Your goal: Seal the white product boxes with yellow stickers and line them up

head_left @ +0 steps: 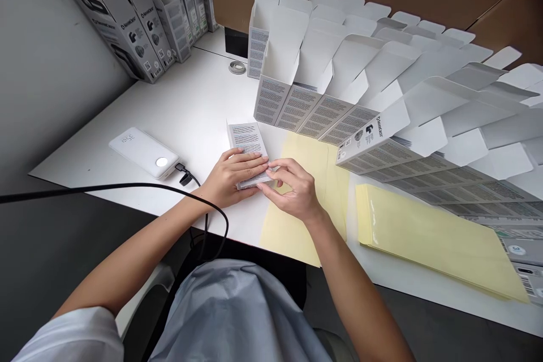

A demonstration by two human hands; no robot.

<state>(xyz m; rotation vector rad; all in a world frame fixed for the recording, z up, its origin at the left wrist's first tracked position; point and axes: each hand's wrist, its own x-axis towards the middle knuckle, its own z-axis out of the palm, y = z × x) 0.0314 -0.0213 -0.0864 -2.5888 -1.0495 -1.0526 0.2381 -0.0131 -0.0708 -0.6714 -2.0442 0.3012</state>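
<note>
A printed folded leaflet (247, 137) lies on the white table, its far left flap standing up a little. My left hand (229, 179) rests flat across it with the fingers stretched out, hiding its middle. At the leaflet's near right corner, my right hand (292, 188) has its thumb and fingertips closed on the edge. Under my right hand and to its right are pale yellow sheets (297, 232), partly beneath the leaflet's right side.
Upright open-topped boxes (305, 104) crowd the right and back; more boxes (144, 34) stand at the back left. A white power bank (144, 153) has a black cable (127, 185) crossing over my left wrist. A yellow stack (432, 240) lies right, a tape roll (236, 67) behind.
</note>
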